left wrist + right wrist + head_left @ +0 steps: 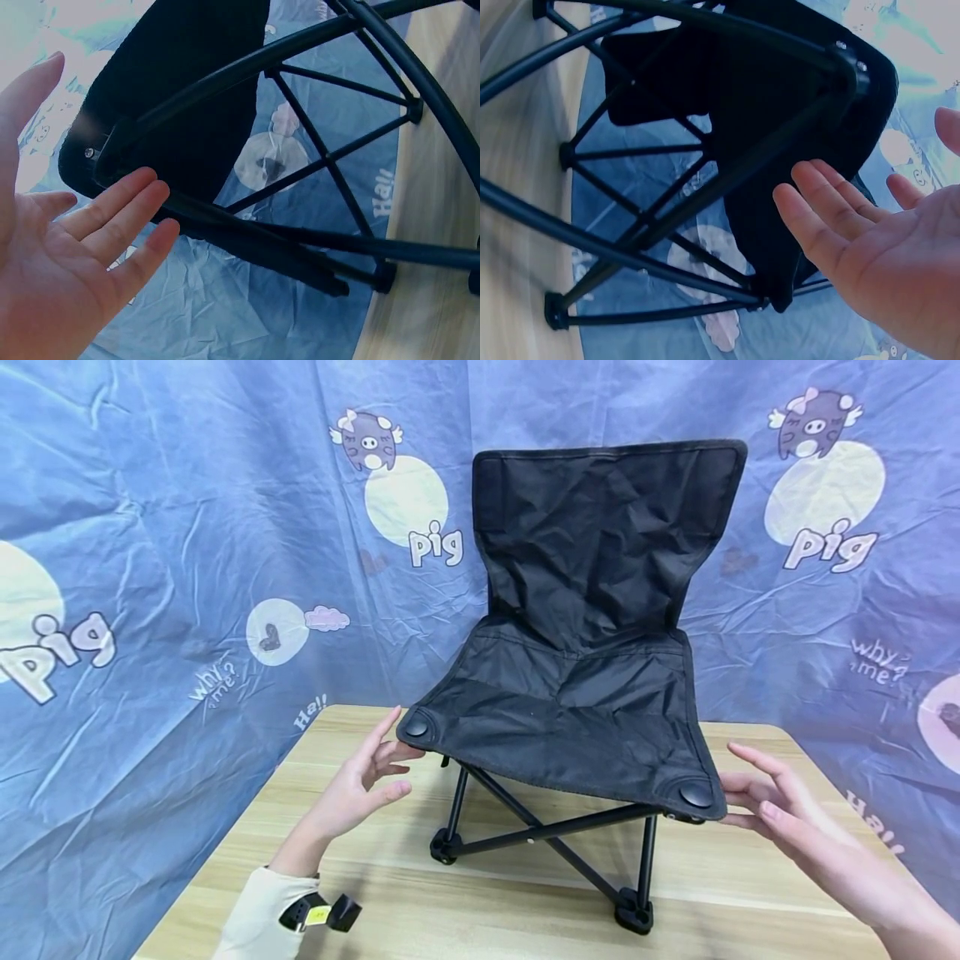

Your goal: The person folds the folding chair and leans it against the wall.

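Observation:
A black folding chair (562,710) stands unfolded on its crossed metal legs, its fabric seat and backrest spread out. By the seat's left front corner is my left hand (363,781), fingers loosely extended and thumb apart. My right hand (791,806) is beside the right front corner in the same loose way. In the left wrist view, the fingertips (154,184) lie at or very near the frame under the seat; contact is hard to tell. The right wrist view shows the chair's underside, with tubes (675,217) crossing and the hand (885,247) alongside, gripping nothing.
The chair stands on a light wood-grain table (300,827). Blue cloth (187,510) printed with cartoon pigs hangs behind and at both sides. A black wrist device (318,912) with a yellow label sits on the left sleeve (258,914).

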The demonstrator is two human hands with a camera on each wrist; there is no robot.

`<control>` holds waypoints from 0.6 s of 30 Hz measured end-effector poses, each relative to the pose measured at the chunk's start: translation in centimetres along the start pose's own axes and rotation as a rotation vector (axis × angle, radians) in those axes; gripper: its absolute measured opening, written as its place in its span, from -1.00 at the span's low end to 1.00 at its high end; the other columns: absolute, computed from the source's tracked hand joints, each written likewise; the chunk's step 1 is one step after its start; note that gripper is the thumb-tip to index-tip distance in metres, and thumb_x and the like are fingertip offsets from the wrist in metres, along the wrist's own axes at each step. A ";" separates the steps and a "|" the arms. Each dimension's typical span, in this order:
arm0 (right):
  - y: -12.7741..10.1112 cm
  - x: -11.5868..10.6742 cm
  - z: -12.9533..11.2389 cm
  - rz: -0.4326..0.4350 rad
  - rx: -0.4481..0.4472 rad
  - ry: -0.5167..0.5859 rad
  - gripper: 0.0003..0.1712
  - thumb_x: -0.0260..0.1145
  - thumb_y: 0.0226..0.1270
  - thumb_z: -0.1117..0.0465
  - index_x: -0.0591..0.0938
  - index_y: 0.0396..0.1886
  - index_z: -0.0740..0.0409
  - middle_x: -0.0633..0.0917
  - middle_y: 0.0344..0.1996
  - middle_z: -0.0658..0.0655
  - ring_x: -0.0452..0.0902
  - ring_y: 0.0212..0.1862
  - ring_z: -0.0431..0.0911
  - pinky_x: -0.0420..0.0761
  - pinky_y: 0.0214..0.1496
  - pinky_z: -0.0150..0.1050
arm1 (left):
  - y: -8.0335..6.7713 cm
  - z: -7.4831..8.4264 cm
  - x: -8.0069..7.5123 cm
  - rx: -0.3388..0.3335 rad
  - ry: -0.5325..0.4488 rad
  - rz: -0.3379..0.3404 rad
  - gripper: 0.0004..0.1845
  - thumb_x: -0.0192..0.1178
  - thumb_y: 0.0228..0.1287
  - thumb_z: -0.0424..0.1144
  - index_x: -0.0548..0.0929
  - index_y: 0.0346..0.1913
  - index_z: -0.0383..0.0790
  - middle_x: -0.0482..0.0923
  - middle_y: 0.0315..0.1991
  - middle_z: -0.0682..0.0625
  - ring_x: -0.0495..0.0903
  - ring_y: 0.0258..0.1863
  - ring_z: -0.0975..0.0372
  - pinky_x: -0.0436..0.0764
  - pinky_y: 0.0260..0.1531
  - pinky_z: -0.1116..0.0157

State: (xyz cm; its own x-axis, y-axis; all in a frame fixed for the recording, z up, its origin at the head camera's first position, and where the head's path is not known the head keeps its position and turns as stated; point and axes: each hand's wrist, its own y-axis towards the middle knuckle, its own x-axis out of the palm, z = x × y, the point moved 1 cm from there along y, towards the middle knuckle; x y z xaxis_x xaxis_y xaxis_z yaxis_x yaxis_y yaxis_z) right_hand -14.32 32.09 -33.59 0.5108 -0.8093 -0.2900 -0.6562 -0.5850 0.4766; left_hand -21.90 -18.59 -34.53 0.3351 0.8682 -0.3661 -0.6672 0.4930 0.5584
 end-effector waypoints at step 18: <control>0.8 2.9 0.8 0.094 -0.086 0.071 -0.35 -0.31 0.37 0.73 0.19 0.41 0.36 0.58 0.18 0.14 0.60 0.09 -0.05 0.49 0.23 -0.38 | 1.0 -1.1 0.9 0.049 -0.316 0.065 -0.38 0.07 0.39 -0.55 0.24 0.47 -0.24 0.63 0.09 0.06 0.63 0.07 0.21 0.64 0.04 0.31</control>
State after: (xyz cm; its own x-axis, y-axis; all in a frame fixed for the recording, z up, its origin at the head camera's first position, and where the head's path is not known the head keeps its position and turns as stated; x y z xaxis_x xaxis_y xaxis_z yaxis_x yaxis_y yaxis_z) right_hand -13.83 29.26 -34.74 0.4899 -0.8524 -0.1827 -0.6543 -0.4980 0.5692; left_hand -23.02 -17.33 -35.12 0.4883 0.8687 -0.0835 -0.6637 0.4318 0.6109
